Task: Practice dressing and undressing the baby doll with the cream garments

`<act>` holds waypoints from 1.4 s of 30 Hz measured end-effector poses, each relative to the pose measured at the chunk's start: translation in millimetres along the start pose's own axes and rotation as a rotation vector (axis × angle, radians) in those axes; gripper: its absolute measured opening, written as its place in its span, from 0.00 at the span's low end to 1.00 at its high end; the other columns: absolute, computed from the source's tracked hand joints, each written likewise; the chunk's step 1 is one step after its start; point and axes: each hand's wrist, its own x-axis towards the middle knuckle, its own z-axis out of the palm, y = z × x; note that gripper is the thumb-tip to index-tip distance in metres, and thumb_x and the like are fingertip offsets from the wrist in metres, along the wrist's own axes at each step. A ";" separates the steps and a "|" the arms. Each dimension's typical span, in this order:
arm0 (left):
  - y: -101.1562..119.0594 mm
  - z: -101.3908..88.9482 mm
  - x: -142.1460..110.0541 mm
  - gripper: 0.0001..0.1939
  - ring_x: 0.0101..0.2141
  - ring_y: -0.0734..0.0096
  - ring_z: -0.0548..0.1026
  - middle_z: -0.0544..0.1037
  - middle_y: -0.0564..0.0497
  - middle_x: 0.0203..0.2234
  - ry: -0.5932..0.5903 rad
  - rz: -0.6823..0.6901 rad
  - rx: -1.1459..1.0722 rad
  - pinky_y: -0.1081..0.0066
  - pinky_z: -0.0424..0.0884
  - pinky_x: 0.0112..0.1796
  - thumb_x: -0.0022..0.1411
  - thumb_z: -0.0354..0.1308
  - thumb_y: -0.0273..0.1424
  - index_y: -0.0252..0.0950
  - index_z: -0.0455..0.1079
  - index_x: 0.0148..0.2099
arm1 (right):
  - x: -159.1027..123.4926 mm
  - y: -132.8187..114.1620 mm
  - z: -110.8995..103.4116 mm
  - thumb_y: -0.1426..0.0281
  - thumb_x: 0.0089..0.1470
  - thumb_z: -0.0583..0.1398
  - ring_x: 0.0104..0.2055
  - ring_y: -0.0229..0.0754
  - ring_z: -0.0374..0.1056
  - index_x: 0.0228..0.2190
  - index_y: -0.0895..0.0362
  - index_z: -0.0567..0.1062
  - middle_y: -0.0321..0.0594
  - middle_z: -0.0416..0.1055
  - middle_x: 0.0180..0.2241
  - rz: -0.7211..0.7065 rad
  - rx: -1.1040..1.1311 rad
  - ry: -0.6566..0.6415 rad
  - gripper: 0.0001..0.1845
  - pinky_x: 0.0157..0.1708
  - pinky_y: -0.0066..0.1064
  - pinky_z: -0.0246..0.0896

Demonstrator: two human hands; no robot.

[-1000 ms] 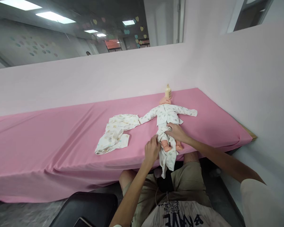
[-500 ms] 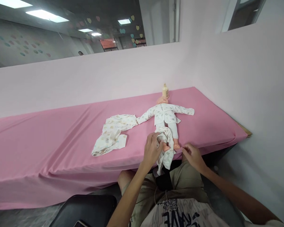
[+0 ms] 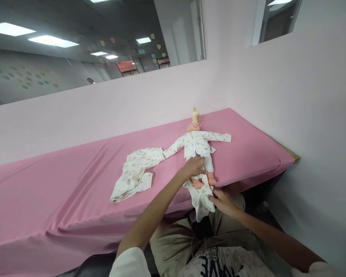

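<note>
A baby doll (image 3: 193,127) lies on its back, dressed in a white printed jacket (image 3: 196,144) and white leggings (image 3: 208,163), its bare feet toward me. White printed baby trousers (image 3: 200,200) are under and around its feet and hang over the table's edge. My left hand (image 3: 194,166) reaches across the doll's legs with its fingers curled closed; what they pinch is hidden. At the hanging side of the trousers, my right hand (image 3: 221,201) grips the cloth just below the doll's foot.
Another white printed garment (image 3: 135,173) lies crumpled left of the doll. Behind the doll's head stands a cream-coloured bottle (image 3: 196,116). The pink-covered table (image 3: 75,184) meets a white wall on the far side and ends near a wall at right.
My left hand has moved from the bunched trousers up over the doll's legs. My right hand has come left and taken hold of the trousers. The cloth has opened out below the feet.
</note>
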 end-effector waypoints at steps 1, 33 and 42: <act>-3.0 -0.5 -2.8 0.08 0.35 0.59 0.71 0.72 0.48 0.30 0.007 0.010 -0.001 0.67 0.65 0.38 0.50 0.62 0.31 0.36 0.65 0.31 | -4.3 -6.1 -5.6 0.65 0.52 0.54 0.31 0.42 0.65 0.28 0.53 0.69 0.36 0.70 0.28 -0.034 -0.040 0.033 0.06 0.30 0.33 0.60; -59.1 -31.1 -34.1 0.12 0.23 0.81 0.61 0.63 0.59 0.23 0.191 -0.258 -1.355 0.78 0.56 0.26 0.51 0.61 0.34 0.36 0.60 0.32 | 69.8 -104.4 -47.7 0.59 0.50 0.63 0.31 0.37 0.67 0.30 0.58 0.71 0.36 0.71 0.30 -0.169 0.062 -0.331 0.14 0.32 0.29 0.62; -75.5 -28.4 -47.0 0.14 0.25 0.79 0.65 0.70 0.56 0.25 -0.004 -0.295 -1.210 0.76 0.58 0.27 0.53 0.64 0.37 0.35 0.67 0.36 | 77.7 -99.1 -80.0 0.57 0.48 0.63 0.30 0.34 0.59 0.27 0.58 0.70 0.32 0.64 0.26 -0.175 0.246 0.043 0.16 0.33 0.28 0.53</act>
